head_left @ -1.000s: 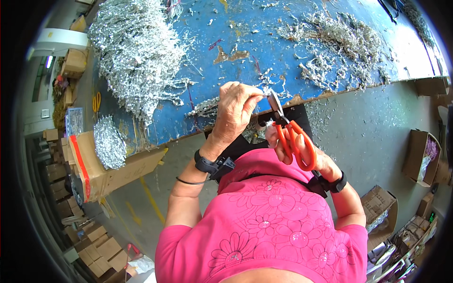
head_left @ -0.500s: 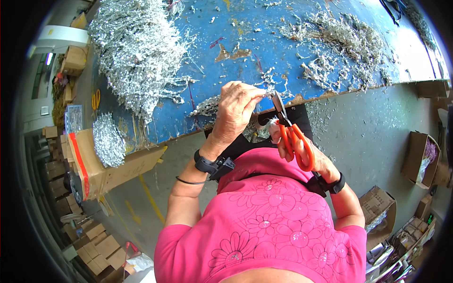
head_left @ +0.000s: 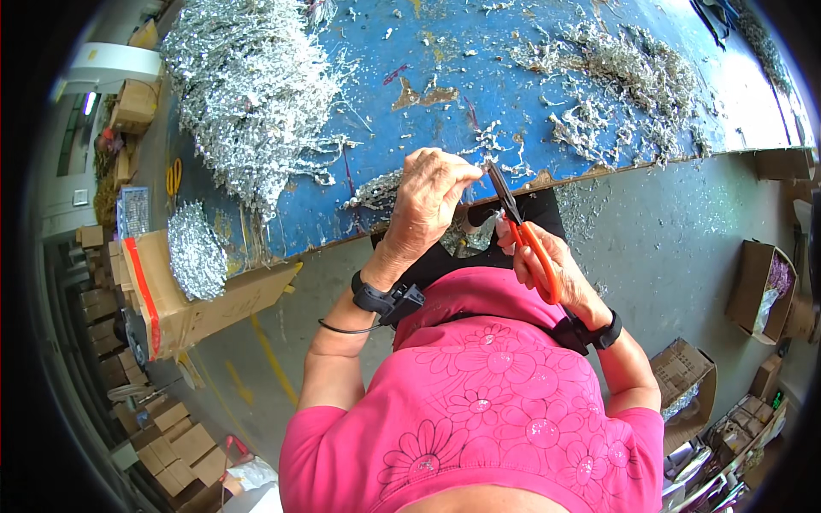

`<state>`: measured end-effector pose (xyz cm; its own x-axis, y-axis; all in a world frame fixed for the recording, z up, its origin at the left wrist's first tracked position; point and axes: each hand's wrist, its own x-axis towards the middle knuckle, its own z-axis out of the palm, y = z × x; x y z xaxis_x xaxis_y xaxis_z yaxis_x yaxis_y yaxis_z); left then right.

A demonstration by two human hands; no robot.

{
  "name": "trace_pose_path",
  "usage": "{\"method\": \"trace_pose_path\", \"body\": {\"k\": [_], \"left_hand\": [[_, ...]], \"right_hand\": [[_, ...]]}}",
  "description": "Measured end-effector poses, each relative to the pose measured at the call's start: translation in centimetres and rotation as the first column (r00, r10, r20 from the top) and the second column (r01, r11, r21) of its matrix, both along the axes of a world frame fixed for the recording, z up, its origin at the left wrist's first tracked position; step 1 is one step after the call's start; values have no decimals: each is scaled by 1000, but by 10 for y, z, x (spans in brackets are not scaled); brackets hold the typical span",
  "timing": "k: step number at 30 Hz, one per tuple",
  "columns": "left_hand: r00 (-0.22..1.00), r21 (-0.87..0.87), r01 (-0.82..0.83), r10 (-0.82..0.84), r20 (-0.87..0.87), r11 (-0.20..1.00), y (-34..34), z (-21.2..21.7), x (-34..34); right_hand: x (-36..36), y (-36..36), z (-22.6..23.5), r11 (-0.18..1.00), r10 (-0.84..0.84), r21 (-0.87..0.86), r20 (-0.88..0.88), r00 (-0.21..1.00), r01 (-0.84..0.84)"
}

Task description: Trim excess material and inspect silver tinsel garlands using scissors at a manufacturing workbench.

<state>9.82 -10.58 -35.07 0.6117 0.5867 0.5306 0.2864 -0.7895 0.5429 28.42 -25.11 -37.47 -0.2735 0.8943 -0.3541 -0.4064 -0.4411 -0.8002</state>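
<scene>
My left hand [head_left: 432, 192] is closed at the table's near edge, thumb and forefinger pinched together. A silver tinsel strand [head_left: 376, 191] trails out on the left side of this hand; the bit at the fingertips is mostly hidden. My right hand [head_left: 564, 269] grips orange-handled scissors [head_left: 540, 261], whose dark blades look closed, the tips right beside my left fingertips. Small silver scraps [head_left: 489, 137] lie on the blue table just beyond the tips. A big heap of silver tinsel [head_left: 256, 94] covers the table's left part.
Tangled silver offcuts [head_left: 633, 73] are spread on the table's right. At the left, a cardboard box [head_left: 231, 312] stands against the table with a tinsel bundle [head_left: 197, 252] over it. Yellow-handled scissors [head_left: 174, 177] lie near the left edge. More boxes [head_left: 757, 291] stand on the floor at right.
The scissors' blades have come together and their handles have closed in my right hand. The tips have shifted slightly left, toward my left fingertips. My left hand has barely moved.
</scene>
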Motion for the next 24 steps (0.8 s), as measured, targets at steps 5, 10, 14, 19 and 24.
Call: {"method": "trace_pose_path", "body": {"k": [5, 10, 14, 19, 24], "left_hand": [[1000, -1, -5, 5, 20, 1000, 2, -2, 0], [995, -47, -63, 66, 77, 997, 0, -5, -1], [994, -22, -60, 62, 86, 998, 0, -4, -1], [996, 37, -62, 59, 70, 997, -2, -2, 0], [996, 46, -53, 49, 77, 998, -3, -1, 0]], "right_hand": [[-5, 0, -1, 983, -164, -76, 65, 984, 169], [18, -5, 18, 999, -36, 18, 316, 948, 32], [16, -7, 30, 970, 163, 20, 687, 708, -242], [9, -2, 36, 969, 151, 29, 709, 688, -244], [5, 1, 34, 968, 133, 46, 738, 662, -245]]}}
